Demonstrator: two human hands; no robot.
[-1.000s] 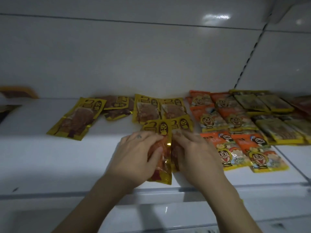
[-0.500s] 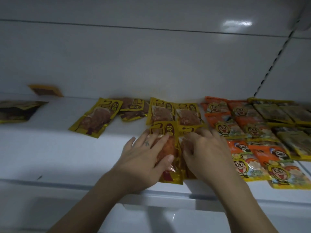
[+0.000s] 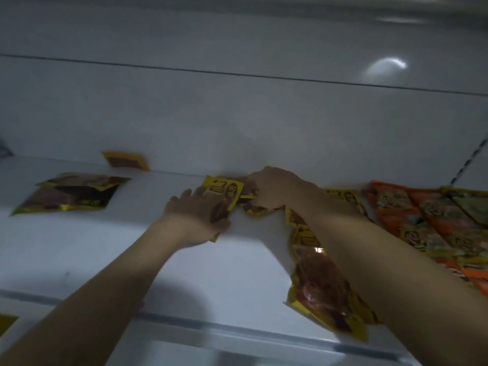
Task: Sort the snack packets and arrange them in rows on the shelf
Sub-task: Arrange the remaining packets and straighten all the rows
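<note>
Yellow snack packets with brown contents lie on the white shelf (image 3: 105, 247). My left hand (image 3: 195, 215) grips one tilted yellow packet (image 3: 223, 192) in the middle of the shelf, its lower part between fingers and thumb. Just right of it, my right hand (image 3: 274, 187) pinches a second yellow packet (image 3: 250, 207) near the back wall. Two more yellow packets (image 3: 319, 286) lie by the front edge, partly under my right forearm. Orange packets (image 3: 422, 220) lie in rows at the right. The picture is blurred.
Dark yellow-edged packets (image 3: 71, 194) lie loose at the left. Another packet (image 3: 124, 161) leans against the white back wall. A yellow scrap (image 3: 6, 322) shows at the lower left edge. The shelf's front lip (image 3: 211, 326) runs across the bottom.
Both hands have left the two front packets and reached back and left to the loose yellow packets near the wall. The view has swung left and closer.
</note>
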